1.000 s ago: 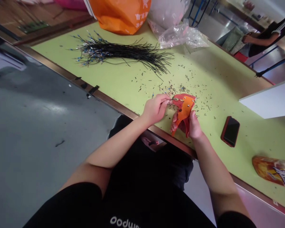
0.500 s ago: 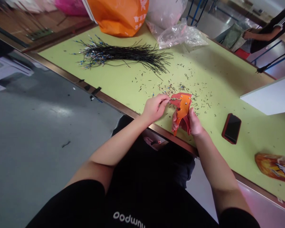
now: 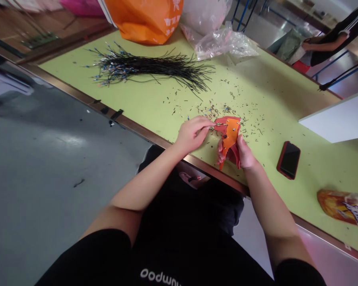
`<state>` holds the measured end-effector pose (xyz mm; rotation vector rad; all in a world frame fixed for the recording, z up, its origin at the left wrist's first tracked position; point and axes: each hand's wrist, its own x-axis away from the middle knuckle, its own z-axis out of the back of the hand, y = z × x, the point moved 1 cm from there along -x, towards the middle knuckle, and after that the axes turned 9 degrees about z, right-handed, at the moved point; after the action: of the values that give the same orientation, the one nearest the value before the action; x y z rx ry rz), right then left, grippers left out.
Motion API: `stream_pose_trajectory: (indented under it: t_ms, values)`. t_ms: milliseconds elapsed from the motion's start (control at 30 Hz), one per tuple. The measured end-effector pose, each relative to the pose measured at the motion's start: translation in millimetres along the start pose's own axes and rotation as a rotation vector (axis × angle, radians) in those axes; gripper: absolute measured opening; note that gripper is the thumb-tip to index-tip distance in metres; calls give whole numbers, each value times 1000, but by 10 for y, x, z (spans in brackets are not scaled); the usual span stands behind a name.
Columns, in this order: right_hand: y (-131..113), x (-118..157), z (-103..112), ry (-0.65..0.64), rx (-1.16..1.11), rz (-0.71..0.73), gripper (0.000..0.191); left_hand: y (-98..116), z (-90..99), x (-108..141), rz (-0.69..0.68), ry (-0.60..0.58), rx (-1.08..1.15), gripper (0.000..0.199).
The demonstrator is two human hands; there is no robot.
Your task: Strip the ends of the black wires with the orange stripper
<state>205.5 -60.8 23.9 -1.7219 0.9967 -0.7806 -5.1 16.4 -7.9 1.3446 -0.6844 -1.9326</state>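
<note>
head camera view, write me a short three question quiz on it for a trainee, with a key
1. True or false: the right hand grips an orange-and-red wire stripper.
2. Which is nearest the smartphone on the table: (a) the bundle of black wires, (b) the wire stripper, (c) the orange plastic bag?
3. Fill in the blank: the bundle's blue-tipped ends lie toward the picture's ____ side.

Key: 1. True. 2. (b). 3. Left.

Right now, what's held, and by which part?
Right hand: orange-red tool, by its handles. Left hand: at the tool's head; anything pinched there is too small to tell.
</note>
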Motion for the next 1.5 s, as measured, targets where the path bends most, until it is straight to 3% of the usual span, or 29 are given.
stream_pose_trajectory:
  t_ms: [100, 333, 567, 933, 1133, 1300, 1367, 1433, 1500]
  values:
    - [7, 3, 7, -5, -3, 11, 79, -3, -2, -3, -19, 32, -1, 27]
    - [-9, -17, -69, 23, 13, 23, 78, 25, -13, 28, 162, 36, -42, 37]
    - [10, -44, -229, 74, -13, 24, 70, -13, -31, 41, 190, 90, -12, 39]
    - [98, -55, -387, 314, 199, 98, 66, 51, 15, -6, 220, 8, -118, 29]
    - [104, -40, -382, 281, 247, 146, 66, 95, -18, -8, 206, 65, -143, 26]
    - [51, 4, -427, 242, 283, 266, 62, 78, -34, -8, 214, 118, -114, 29]
    - [-39, 47, -449, 247, 294, 377, 60, -31, 20, -30, 238, 208, -87, 29]
    - [-187, 104, -453, 326, 306, 552, 60, -166, 89, -63, 290, 358, -53, 29]
    - [-332, 151, -423, 568, 309, 656, 62, -252, 119, -95, 341, 412, -48, 31]
